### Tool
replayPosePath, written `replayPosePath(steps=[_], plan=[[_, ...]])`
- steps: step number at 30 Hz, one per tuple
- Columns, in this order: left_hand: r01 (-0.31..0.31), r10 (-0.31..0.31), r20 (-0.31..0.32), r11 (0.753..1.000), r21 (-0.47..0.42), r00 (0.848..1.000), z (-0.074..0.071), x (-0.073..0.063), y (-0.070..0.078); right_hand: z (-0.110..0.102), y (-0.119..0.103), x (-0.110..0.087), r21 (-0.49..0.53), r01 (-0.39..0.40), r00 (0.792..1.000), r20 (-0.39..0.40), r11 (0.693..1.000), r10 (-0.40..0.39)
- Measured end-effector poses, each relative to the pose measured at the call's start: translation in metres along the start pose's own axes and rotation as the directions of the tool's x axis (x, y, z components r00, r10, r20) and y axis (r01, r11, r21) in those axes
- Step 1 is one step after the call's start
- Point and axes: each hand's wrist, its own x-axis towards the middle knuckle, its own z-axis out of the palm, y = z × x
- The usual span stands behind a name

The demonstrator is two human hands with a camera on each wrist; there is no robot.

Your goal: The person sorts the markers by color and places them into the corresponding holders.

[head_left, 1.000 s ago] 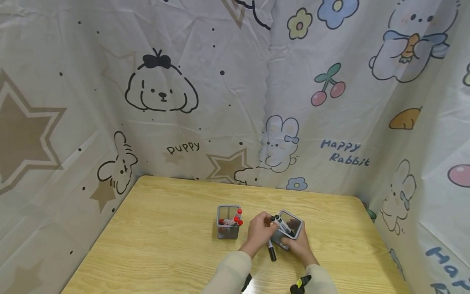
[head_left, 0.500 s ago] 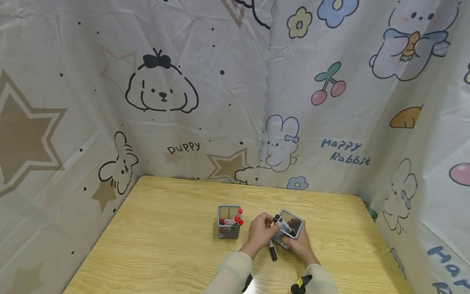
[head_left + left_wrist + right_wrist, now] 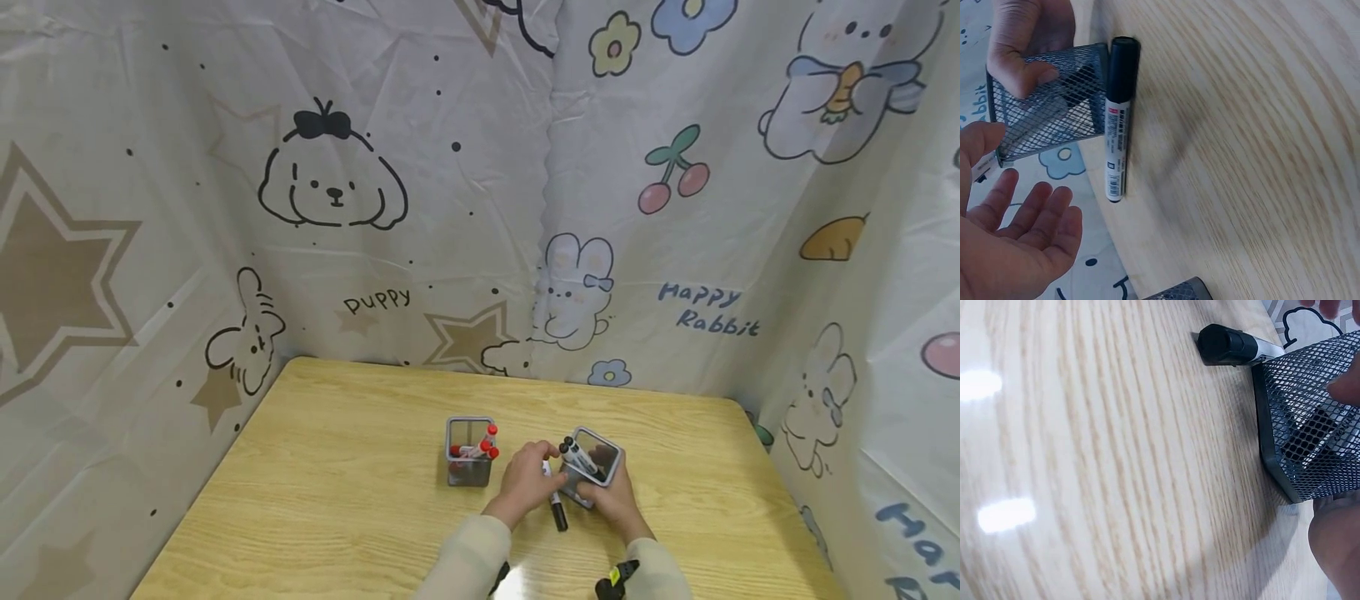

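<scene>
My right hand (image 3: 613,502) grips a dark mesh pen holder (image 3: 1054,106) and keeps it tilted, thumb on its side. Black-capped markers (image 3: 577,454) stick up inside it. A whiteboard marker (image 3: 1117,125) with a black cap and white barrel lies on the table beside the holder's base. My left hand (image 3: 522,482) hovers just left of the holder, above that marker. In the left wrist view its fingers (image 3: 1035,219) are loosely bent, apart from the thumb, with nothing between them. The right wrist view shows the loose marker's black cap (image 3: 1225,347) close to the holder's base.
A second mesh pen holder (image 3: 468,473) with several red-capped markers (image 3: 480,451) stands upright left of my hands. The wooden table (image 3: 330,467) meets printed cloth walls (image 3: 375,250) at the back and sides.
My left hand has drawn back slightly left and down from the tilted holder's mouth, away from the black-capped markers. The right hand and holder have barely moved.
</scene>
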Motion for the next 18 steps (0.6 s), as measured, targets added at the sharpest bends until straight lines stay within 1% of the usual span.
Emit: replayPosePath(steps=[3,8,10,14,18], plan=[[-0.018,0.017,0.016,1.000,0.022,1.000,0.001,0.001,-0.003,0.000,0.001,0.000,0.005,-0.007,1.000,0.000,1.000,0.007],[-0.010,0.006,0.050,0.996,0.084,0.999,0.002,0.001,-0.008,0.000,-0.003,0.000,0.024,-0.027,1.000,0.015,0.999,0.026],[-0.008,0.001,0.064,0.994,0.110,0.998,0.003,0.001,-0.011,-0.001,-0.009,-0.002,0.043,-0.029,0.999,0.018,0.999,0.029],[-0.004,-0.006,0.077,0.991,0.132,0.997,0.006,0.001,-0.015,-0.001,-0.028,-0.009,0.063,-0.023,0.999,0.024,0.998,0.021],[-0.012,0.000,0.076,0.987,0.159,0.997,0.009,0.000,-0.019,-0.001,-0.041,-0.014,0.037,-0.024,0.999,0.027,0.999,0.022]])
